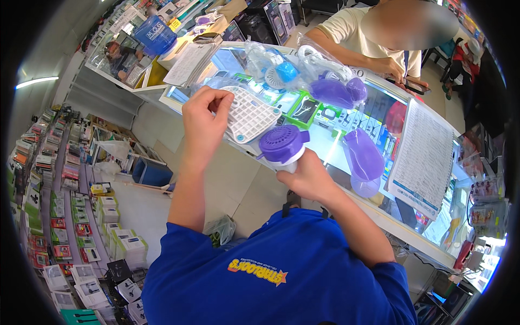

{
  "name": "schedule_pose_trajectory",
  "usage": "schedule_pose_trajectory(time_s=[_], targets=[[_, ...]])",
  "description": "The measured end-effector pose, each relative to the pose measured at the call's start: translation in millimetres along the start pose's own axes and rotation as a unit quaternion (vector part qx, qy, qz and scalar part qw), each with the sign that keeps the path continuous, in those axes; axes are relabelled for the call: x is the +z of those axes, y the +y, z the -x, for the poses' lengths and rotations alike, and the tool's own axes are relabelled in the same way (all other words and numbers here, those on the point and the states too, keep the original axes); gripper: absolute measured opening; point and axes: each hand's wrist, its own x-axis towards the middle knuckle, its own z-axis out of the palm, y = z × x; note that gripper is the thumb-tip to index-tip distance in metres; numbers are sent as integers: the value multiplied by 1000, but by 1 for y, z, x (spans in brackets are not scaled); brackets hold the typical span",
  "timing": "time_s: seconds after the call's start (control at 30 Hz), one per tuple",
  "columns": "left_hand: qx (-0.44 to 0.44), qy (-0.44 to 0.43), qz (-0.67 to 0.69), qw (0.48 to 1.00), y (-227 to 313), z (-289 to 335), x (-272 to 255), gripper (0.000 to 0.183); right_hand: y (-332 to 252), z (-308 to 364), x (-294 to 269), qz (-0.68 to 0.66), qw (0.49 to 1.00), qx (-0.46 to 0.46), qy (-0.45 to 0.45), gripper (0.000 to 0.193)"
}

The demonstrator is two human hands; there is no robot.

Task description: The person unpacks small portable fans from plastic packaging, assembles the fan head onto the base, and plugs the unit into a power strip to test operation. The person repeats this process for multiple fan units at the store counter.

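Observation:
In my right hand is a round purple-and-white plastic unit, with a slotted purple grille on top and small tabs at its sides. My fingers wrap its white lower part. My left hand is closed in a pinch at the upper left edge of a white plastic grid panel with small blue corner feet. That panel tilts at the near edge of the glass counter. Right of the round unit, a purple plastic piece with a rounded translucent end lies on the glass.
Bagged goods, including a purple item and a blue-and-white one, crowd the far counter. A written sheet lies at the right. Across the counter, a person leans in. Shelves of boxed accessories stand at the left.

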Motion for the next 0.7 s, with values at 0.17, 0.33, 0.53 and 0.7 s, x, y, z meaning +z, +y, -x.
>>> schedule_pose_trajectory(time_s=[0.17, 0.33, 0.53, 0.7], targets=[[25, -46, -199, 979, -6, -18, -9, 16, -3, -5, 2, 83, 996, -1, 15, 56], [78, -111, -279, 951, -2, -28, -6, 15, -4, -2, 6, 132, 990, -33, 25, 62], [27, -204, 9, 979, 32, 3, 13, 10, -3, -13, 20, 215, 963, -131, 98, 65], [41, -196, 19, 979, 29, 9, 10, 7, 0, -20, 19, 256, 938, -168, 161, 66]])
